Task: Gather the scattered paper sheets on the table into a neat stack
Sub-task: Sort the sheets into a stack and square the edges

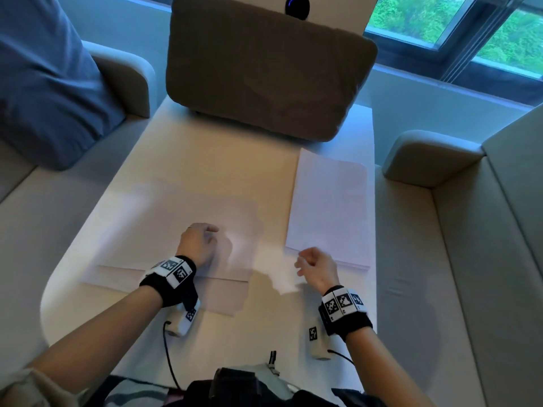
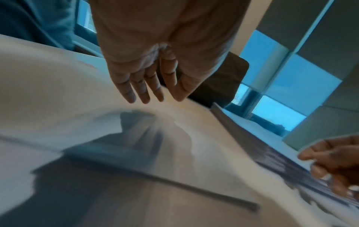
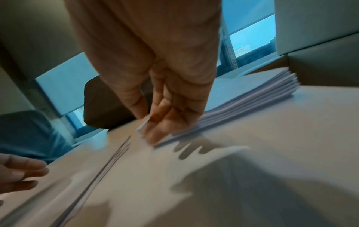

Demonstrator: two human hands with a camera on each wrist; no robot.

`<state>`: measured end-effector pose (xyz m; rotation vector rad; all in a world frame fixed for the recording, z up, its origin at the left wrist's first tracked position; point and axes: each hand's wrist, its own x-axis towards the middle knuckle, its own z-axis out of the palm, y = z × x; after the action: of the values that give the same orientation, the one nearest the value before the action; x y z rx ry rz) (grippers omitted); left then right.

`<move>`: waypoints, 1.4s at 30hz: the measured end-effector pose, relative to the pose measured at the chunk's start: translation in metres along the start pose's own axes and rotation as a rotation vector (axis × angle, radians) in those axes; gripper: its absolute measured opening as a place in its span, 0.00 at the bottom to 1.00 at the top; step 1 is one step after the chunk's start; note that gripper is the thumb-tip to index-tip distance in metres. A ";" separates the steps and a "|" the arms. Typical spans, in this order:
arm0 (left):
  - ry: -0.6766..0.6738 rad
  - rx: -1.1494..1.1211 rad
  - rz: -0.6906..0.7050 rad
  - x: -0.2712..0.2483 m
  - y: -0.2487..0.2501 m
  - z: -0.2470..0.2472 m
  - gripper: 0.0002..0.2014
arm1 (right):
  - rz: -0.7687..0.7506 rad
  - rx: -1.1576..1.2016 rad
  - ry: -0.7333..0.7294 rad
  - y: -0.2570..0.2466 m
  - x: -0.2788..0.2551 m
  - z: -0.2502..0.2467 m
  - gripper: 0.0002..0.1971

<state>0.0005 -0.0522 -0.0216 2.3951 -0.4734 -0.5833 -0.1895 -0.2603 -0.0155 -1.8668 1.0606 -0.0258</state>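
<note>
Under the left hand (image 1: 197, 243), whose straight fingers (image 2: 136, 90) lie spread, loose sheets (image 1: 188, 230) run crosswise on the bench (image 1: 205, 154); right hand (image 1: 316, 265) fingers (image 3: 155, 132) pinch the lengthwise stack (image 1: 329, 207) corner.

A pale table (image 1: 182, 160) with rounded near corners carries the papers. On its right side lies a stack of white sheets (image 1: 329, 207), its long side running away from the viewer, the layered edges showing in the right wrist view (image 3: 252, 99). Left of centre lie loose overlapping sheets (image 1: 164, 218), and a brown cushion (image 1: 264, 69) sits at the far end.
</note>
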 end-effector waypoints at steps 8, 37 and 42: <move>0.127 0.164 -0.290 0.012 -0.089 -0.067 0.24 | 0.031 -0.159 -0.092 -0.032 -0.011 0.079 0.15; 0.077 0.151 -0.271 0.031 -0.134 -0.116 0.35 | 0.163 -0.170 0.106 -0.078 -0.010 0.146 0.16; 0.046 0.125 -0.272 0.032 -0.126 -0.119 0.33 | 0.301 -0.228 0.106 -0.083 -0.005 0.143 0.16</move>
<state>0.1124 0.0844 -0.0275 2.6081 -0.1687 -0.6301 -0.0769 -0.1398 -0.0298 -1.9021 1.4603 0.1807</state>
